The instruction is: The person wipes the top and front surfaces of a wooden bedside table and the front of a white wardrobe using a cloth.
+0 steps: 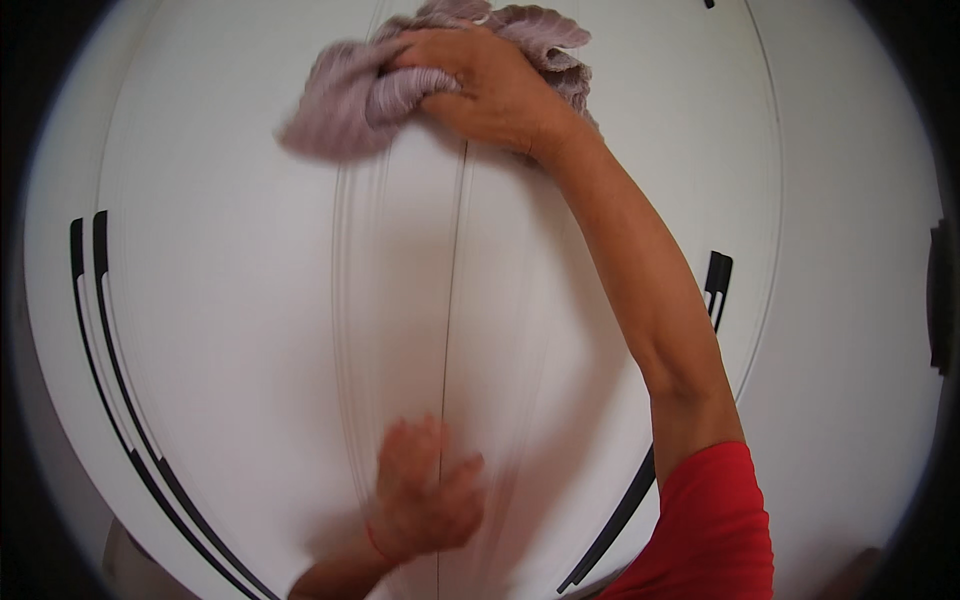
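High on a white cabinet front [247, 285], my right hand [487, 90] grips a crumpled mauve knit cloth [341, 101]. The cloth bunches around the fingers and seems to lie against the panels, its left part blurred. A thin dark seam [450, 300] between two white panels runs down below that hand. Lower down, my left hand [431, 487] is blurred and holds nothing. Its thumb and fingers are spread in front of the seam, with a thin red band at the wrist. Whether it touches the surface I cannot tell.
Long black handles [120, 337] curve along the left side of the cabinet. More black handles [718, 274] stand on the right, partly behind my right arm. A dark object [939, 296] sits at the far right rim, its kind unclear.
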